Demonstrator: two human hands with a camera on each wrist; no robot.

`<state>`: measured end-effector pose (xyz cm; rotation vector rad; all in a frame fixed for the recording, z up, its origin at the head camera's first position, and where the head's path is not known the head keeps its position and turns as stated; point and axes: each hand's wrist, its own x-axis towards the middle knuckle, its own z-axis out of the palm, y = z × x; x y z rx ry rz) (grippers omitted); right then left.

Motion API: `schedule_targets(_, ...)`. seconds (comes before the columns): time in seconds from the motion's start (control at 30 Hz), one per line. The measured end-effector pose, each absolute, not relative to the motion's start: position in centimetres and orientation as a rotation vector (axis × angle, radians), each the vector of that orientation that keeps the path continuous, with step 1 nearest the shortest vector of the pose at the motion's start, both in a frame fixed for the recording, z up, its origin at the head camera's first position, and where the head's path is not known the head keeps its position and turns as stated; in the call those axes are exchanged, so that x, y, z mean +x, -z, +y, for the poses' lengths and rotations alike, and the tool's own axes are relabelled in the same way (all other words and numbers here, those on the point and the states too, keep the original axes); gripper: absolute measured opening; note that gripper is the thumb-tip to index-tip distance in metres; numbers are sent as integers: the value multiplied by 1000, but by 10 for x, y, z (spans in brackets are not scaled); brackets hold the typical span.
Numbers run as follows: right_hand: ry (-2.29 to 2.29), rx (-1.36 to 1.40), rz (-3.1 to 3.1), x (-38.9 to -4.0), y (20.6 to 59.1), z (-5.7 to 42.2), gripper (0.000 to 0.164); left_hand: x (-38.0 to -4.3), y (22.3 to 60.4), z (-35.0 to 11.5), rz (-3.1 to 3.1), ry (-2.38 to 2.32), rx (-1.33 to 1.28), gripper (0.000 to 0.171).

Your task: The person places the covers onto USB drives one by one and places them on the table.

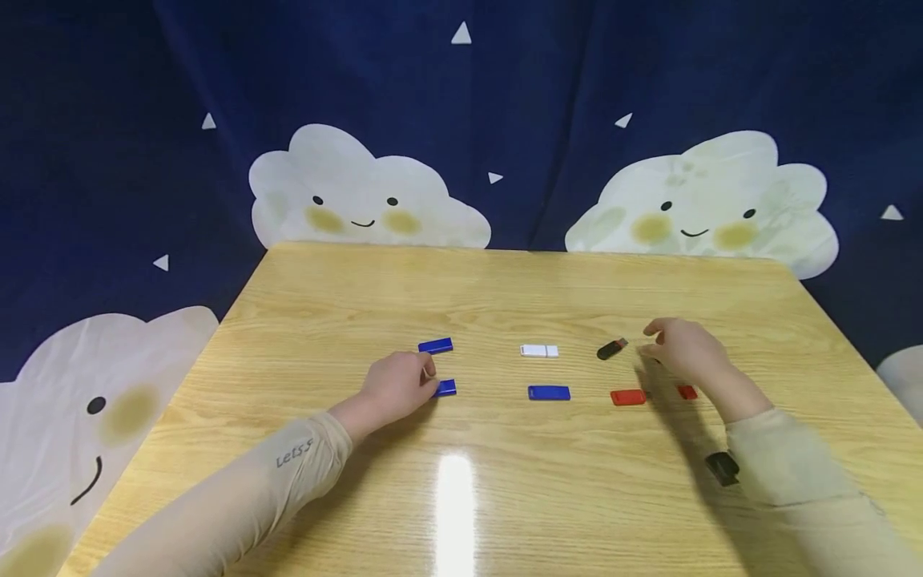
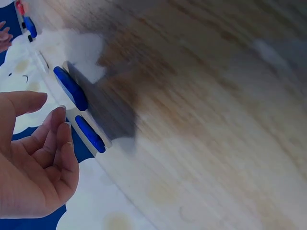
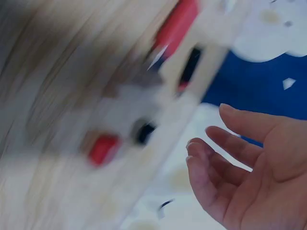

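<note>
I see left hand (image 1: 397, 388) relaxed, grasping nothing, blue USB stick (image 2: 70, 88) just beside fingertips. Right hand (image 1: 688, 350) released, fingers loosely bent; black USB stick (image 1: 611, 349) near its left.

Indoors, kind unclear: table (image 1: 346, 481), cloud-print cloth (image 1: 519, 104)

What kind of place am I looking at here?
Probably an indoor tabletop set up for small-item handling: a wood-grain table, a navy backdrop with smiling clouds, and what look like USB sticks laid out.
</note>
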<state>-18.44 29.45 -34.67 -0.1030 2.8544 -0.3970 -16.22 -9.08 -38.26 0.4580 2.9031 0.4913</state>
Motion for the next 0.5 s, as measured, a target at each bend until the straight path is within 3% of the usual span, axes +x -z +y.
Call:
schedule_targets(0.13,360,-54,2790,-198,358,315,38,-160,381,-93,2906,-508,443,18)
schedule_targets(0.5,472,-62,2818,-207,376,329,15,-163,367,-75,2945,-544,526,15)
